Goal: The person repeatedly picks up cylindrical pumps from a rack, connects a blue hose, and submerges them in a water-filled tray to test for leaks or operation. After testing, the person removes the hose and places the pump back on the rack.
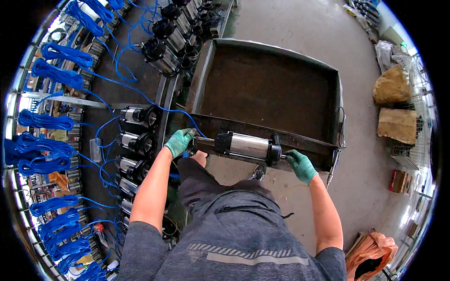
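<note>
Grey shirt [239,229] up close; left hand [180,142] and right hand [302,166] pinching a motor [249,146] by its ends. Probably mid-positioning; next calls for keeping it level.

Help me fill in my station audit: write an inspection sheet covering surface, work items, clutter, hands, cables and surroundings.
Surface: metal tray, raised rim, dark brown bed.
Work items: silver-and-black cylindrical unit, horizontal at the tray's near side; whether it rests there is unclear.
Clutter: more similar units crowd the left side.
Hands: left hand at the unit's left-end rod, right hand at its right-end shaft; both green-gloved, grip firmness unclear.
Cables: blue cable bundles at left; loose strands among the units.
Surroundings: grey floor; brown sack-like bundles at right, orange bag-like item lower right.
</note>
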The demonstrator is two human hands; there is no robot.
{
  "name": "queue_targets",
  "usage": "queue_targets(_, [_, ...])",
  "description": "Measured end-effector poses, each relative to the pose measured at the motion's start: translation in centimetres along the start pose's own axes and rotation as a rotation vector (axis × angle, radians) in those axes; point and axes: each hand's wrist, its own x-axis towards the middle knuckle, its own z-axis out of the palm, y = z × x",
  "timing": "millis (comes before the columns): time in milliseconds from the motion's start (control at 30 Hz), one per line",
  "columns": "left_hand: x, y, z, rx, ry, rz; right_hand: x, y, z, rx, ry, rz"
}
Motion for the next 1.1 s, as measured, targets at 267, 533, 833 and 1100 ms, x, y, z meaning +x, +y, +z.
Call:
queue_targets(267, [2.4, 0.1, 0.9, -0.409, -0.019, -0.540, 0.5, 0.9, -1.3, -0.260, -0.073, -0.050])
queue_targets(533, [-0.4, -4.0, 1.2, -0.222, -0.002, 0.364, 1.7, 3.4, -0.7, 0.257, -0.093, 0.255])
queue_targets(833, [3.0, -2.0, 1.9, -0.097, 0.029, -0.191, 0.3, 2.6, -0.2, -0.916, 0.212, -0.326])
queue_targets(1100, [-0.5, -1.1, 0.9, 0.113, 0.041, 0.279, 0.2, 1.4, -0.5, -0.598, 0.017, 0.028])
